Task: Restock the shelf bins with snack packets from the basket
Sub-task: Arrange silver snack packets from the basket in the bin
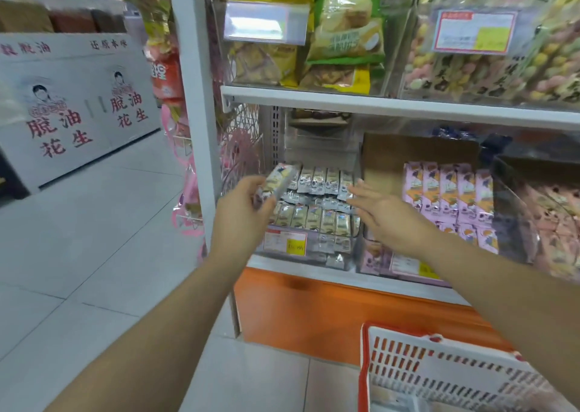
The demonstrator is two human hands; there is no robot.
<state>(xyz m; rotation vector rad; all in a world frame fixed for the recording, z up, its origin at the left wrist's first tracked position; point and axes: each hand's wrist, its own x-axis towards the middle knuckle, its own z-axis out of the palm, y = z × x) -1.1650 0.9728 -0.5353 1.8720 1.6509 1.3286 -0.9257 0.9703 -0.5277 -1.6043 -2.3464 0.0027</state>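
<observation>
My left hand (243, 209) grips a small stack of white-and-yellow snack packets (279, 179) at the left edge of a clear shelf bin (314, 254). That bin holds rows of the same silver-white packets (317, 215). My right hand (383, 214) reaches over the bin's right side with fingers straight, its fingertips touching the back row of packets. The red-and-white basket (439, 371) stands on the floor at the lower right; its contents are hardly visible.
A neighbouring bin of pink packets (448, 192) sits to the right, with a cardboard box behind. Bags of chips (345, 28) fill the upper shelf. A white shelf post (197, 97) rises on the left, hung with pink wire racks. Tiled aisle floor lies to the left.
</observation>
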